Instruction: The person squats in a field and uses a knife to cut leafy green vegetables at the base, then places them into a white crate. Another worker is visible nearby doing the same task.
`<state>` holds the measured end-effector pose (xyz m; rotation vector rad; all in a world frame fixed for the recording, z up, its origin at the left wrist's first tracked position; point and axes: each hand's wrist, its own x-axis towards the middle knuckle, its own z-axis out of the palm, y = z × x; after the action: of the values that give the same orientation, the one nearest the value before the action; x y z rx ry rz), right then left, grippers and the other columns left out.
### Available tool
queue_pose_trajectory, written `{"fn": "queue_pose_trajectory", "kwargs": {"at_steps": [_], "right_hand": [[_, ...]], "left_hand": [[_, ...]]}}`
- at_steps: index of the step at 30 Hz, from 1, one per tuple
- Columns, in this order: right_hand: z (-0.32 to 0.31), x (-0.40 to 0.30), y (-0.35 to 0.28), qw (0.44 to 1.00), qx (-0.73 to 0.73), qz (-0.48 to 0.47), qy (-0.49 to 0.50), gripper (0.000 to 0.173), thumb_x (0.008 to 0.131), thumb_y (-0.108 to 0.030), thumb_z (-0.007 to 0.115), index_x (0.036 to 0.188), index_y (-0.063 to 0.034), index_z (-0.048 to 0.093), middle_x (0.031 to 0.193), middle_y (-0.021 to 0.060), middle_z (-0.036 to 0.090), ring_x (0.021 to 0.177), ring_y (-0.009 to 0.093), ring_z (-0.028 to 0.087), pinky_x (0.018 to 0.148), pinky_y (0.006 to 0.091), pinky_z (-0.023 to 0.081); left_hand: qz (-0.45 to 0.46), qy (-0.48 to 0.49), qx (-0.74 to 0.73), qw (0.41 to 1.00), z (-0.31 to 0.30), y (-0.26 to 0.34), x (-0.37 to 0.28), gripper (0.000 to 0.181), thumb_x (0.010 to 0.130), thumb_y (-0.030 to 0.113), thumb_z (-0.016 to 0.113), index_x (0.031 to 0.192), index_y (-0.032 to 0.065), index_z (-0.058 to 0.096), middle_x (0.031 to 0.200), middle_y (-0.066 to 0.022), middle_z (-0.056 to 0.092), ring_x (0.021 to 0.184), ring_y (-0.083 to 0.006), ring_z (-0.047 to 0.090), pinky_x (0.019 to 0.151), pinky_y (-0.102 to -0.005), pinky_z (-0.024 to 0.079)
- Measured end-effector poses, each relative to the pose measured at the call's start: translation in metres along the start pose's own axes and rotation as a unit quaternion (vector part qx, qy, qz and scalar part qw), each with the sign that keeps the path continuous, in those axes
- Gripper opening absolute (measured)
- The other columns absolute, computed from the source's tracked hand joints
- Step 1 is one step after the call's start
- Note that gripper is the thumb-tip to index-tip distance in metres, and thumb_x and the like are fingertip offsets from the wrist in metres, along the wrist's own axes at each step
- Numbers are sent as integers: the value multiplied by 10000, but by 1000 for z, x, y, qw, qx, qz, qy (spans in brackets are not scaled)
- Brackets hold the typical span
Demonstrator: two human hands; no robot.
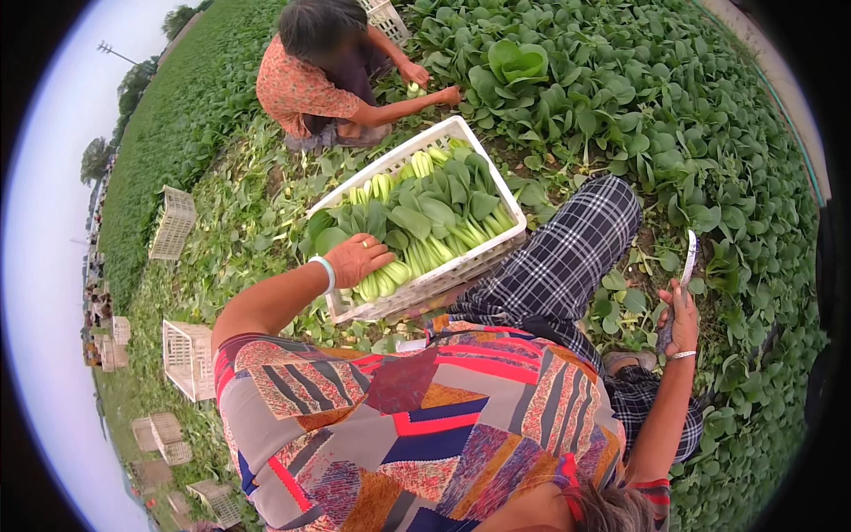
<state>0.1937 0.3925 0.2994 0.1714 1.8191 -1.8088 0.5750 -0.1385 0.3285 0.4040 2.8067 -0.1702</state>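
A white plastic crate (pixel 512 199) stands on the ground before me, filled with leafy bok choy (pixel 425 219). My left hand (pixel 360 259) lies on pale bok choy stalks at the crate's near left corner; its palm side is hidden, so a firm hold cannot be told. Out to the right, my right hand (pixel 679 316) is closed around the handle of a knife (pixel 690 259) with a curved metal blade pointing away from me. The knife is apart from the crate, above low green plants.
A co-worker (pixel 312 86) crouches beyond the crate, hands at the plants. Dense bok choy rows (pixel 638 113) grow ahead and right. Cut leaves litter the ground at left, where a white crate (pixel 189 359) lies and another crate (pixel 174 223) stands farther off. My bent knee is beside the full crate.
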Motion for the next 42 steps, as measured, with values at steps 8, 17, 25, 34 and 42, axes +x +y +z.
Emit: {"fn": "queue_pose_trajectory", "kwargs": {"at_steps": [8, 17, 25, 34, 42], "right_hand": [[-17, 8, 35, 996, 4, 65, 66, 377, 916, -336, 630, 1199, -107, 532, 854, 26, 659, 508, 83, 504, 431, 247, 426], [-12, 17, 79, 990, 61, 88, 89, 355, 917, -354, 618, 1144, -94, 538, 866, 53, 635, 554, 98, 506, 471, 269, 439], [-4, 66, 96, 970, 204, 87, 98, 277, 940, -300, 585, 1085, -94, 470, 797, 46, 600, 526, 105, 503, 441, 273, 437], [-46, 161, 96, 948, 215, 35, 233, 269, 977, -248, 481, 1159, -50, 467, 797, 87, 582, 561, 174, 568, 510, 322, 502], [-122, 280, 114, 949, 62, 11, 309, 352, 982, -227, 448, 1306, -90, 450, 825, 78, 593, 613, 176, 598, 557, 334, 532]], "left_hand": [[75, 10, -43, 996, 40, -33, 31, 613, 719, 100, 591, 1312, 60, 444, 1238, -138, 525, 1137, -294, 514, 1024, -421, 366], [-12, -90, 18, 996, 86, 10, 44, 563, 838, 102, 457, 1395, 125, 385, 1289, -136, 505, 1204, -307, 482, 1013, -439, 360], [50, -176, 88, 979, 41, 11, 44, 687, 763, 194, 572, 1422, 160, 382, 1312, -146, 473, 1249, -320, 431, 1058, -456, 288], [-80, -93, -136, 983, -94, 4, 204, 304, 769, 99, 583, 1060, 114, 668, 1032, -146, 632, 904, -338, 633, 804, -423, 524], [175, 6, -83, 981, -119, 61, 561, 218, 765, 57, 567, 967, 93, 642, 938, -116, 608, 776, -322, 635, 684, -402, 524]]}}
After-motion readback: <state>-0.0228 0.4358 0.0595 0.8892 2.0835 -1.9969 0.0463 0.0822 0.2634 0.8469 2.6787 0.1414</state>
